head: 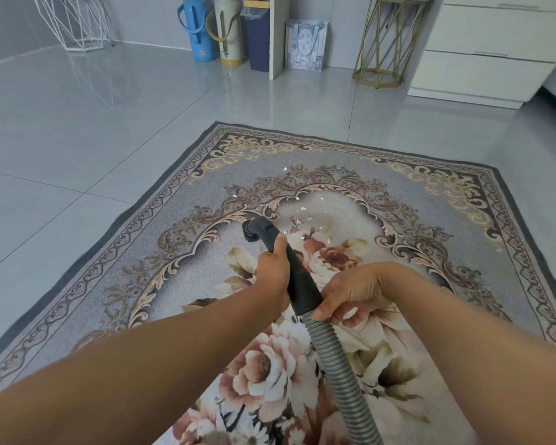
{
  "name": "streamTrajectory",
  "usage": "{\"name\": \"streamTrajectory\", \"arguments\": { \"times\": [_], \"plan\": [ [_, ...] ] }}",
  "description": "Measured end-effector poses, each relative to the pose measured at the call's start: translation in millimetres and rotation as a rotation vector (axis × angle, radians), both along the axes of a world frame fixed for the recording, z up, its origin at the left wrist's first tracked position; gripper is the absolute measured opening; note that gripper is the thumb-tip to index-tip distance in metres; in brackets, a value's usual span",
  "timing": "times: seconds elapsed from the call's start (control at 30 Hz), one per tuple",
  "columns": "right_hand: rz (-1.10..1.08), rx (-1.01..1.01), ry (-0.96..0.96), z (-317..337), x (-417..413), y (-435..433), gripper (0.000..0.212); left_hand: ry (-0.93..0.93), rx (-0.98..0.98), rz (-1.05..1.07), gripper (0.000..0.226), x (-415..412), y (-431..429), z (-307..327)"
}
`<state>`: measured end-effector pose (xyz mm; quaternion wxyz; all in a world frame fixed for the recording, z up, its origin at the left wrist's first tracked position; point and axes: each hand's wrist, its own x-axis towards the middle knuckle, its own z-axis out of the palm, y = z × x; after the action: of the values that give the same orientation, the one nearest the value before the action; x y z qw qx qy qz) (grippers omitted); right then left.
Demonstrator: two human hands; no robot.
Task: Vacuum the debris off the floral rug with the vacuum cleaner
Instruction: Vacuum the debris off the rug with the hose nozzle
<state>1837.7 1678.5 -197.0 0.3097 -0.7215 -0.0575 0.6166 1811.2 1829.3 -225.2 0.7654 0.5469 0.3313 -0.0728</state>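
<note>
Black hose handle (pixel 302 284), pointing away: left hand (pixel 272 273) gripping near its mouth, right hand (pixel 350 293) gripping its rear end; debris (pixel 302 218) lying just beyond the mouth, slightly right.

Along the far wall a white wire stand (pixel 77 24) sits on the grey tiled floor (pixel 109 123). Further right stand a blue flask (pixel 199 27), a cream flask (pixel 230 30), a navy bin (pixel 257 36), a patterned gift bag (pixel 306 46), a gold wire stand (pixel 385 43) and white drawers (pixel 488 49).
</note>
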Motion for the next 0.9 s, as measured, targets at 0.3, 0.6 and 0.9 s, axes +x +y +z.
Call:
{"name": "streamTrajectory", "arguments": {
  "times": [0.3, 0.6, 0.9],
  "plan": [
    [0.125, -0.056, 0.077, 2.1, -3.0, -3.8, 0.007, -0.002, -0.015, 0.008, 0.045, -13.8, -11.3, -4.8],
    [0.03, -0.04, 0.081, 19.3, -1.3, -32.6, 0.005, -0.002, -0.056, -0.084, 0.046, 1.1, -39.6, 16.1],
    [0.019, -0.023, 0.041, 15.2, -15.5, -49.0, 0.01, -0.037, 0.103, -0.059, 0.047, -4.4, -53.9, 3.6]
  ]
}}
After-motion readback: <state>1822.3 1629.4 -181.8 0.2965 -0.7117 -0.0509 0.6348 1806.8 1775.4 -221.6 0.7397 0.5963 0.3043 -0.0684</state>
